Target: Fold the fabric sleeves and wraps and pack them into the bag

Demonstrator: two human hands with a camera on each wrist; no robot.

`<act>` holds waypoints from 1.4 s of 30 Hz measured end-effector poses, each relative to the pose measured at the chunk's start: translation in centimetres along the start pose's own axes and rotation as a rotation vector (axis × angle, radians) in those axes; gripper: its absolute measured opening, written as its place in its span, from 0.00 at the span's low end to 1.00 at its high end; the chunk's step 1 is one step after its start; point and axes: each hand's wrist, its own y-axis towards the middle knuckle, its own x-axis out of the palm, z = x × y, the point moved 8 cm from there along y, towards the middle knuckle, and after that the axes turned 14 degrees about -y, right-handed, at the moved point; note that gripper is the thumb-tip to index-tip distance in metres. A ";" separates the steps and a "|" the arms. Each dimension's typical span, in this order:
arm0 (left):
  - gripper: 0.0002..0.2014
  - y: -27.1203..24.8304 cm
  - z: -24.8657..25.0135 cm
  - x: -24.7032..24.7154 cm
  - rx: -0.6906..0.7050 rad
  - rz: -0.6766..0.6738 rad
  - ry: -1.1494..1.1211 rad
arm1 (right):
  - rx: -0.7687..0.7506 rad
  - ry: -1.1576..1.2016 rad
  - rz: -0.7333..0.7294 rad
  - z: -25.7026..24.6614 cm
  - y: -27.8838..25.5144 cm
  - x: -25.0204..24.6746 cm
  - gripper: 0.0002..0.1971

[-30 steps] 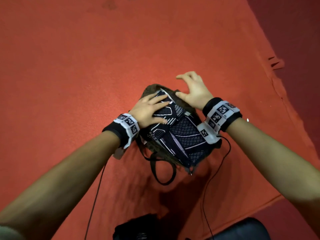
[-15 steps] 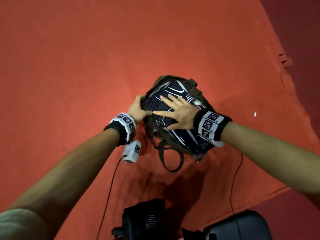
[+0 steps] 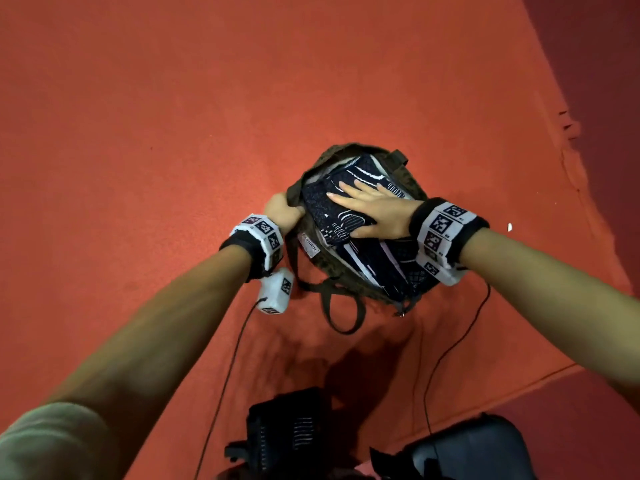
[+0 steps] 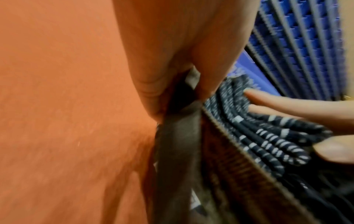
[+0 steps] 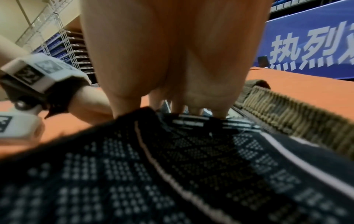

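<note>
Near the middle of the head view, a brown woven bag [image 3: 414,188] lies open on the orange carpeted floor [image 3: 173,116], its dark strap [image 3: 341,315] looping toward the bottom of the frame. Folded dark fabric sleeves [image 3: 363,251] with white line patterns fill the bag's mouth and stand a little above its rim. The right hand [image 3: 375,211] lies flat on top of the stack, fingers [image 3: 341,197] straight and spread, pressing down on the cloth. The left hand [image 3: 282,214] sits at the bag's left edge and pinches the rim between thumb and curled fingers; the left wrist view shows brown fabric caught in that pinch. A white label [image 3: 309,245] hangs from the bag just below the left hand. Both wrists wear black bands with white marker blocks. A black object [image 3: 287,431] sits at the bottom centre of the frame.
</note>
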 end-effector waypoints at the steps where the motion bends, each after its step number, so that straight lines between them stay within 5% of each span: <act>1: 0.16 -0.5 1.0 -0.3 0.030 -0.019 0.014 | -0.002 -0.020 -0.019 0.1 0.0 -0.1 0.39; 5: 0.16 -2.5 5.0 -0.6 0.173 -0.118 0.168 | -0.015 -0.104 -0.068 0.0 0.9 -0.2 0.36; 9: 0.10 -3.6 6.0 -1.7 0.161 -0.119 0.073 | 0.007 -0.168 -0.069 0.5 1.0 0.7 0.36; 14: 0.15 -4.5 5.6 -1.8 0.191 -0.062 0.121 | 0.037 -0.007 -0.020 -1.0 0.4 0.9 0.33; 17: 0.31 -5.7 6.1 -0.9 0.348 -0.015 0.329 | 0.148 0.295 0.153 -0.4 -2.1 -1.2 0.26; 19: 0.38 -7.6 7.0 0.2 0.531 -0.005 0.514 | 0.291 0.240 0.306 0.5 -4.6 -1.2 0.24; 23: 0.32 -11.6 7.4 6.5 0.859 -0.235 0.932 | 0.438 0.126 0.197 1.3 -8.5 3.9 0.32; 26: 0.33 -12.1 4.5 10.6 0.750 -0.451 1.171 | 0.329 0.206 0.149 1.1 -9.1 7.0 0.32; 29: 0.35 -11.7 2.2 12.7 0.654 -0.515 1.336 | 0.267 0.191 0.134 0.8 -8.5 9.0 0.31; 33: 0.34 -11.7 1.3 13.1 0.558 -0.516 1.433 | 0.263 0.167 0.155 0.7 -8.3 9.6 0.30; 42: 0.33 -17.9 0.0 9.7 0.680 -0.386 1.226 | 0.403 0.318 0.445 -5.6 -14.5 9.5 0.28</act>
